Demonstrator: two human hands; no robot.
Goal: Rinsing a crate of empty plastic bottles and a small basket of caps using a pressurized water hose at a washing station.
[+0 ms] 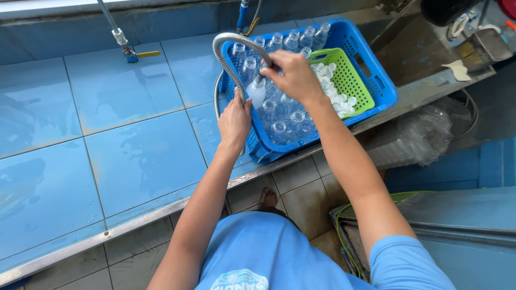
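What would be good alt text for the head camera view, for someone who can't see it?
A person's right hand holds the end of a flexible metal hose at a clear plastic bottle gripped by the left hand, over a blue crate of bottles on a wet blue-tiled counter. A green basket of white caps sits inside.

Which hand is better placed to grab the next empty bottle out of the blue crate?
Probably the left hand. It holds the bottle being filled, just above the other bottles in the blue crate. The right hand is busy gripping the metal hose at its nozzle.
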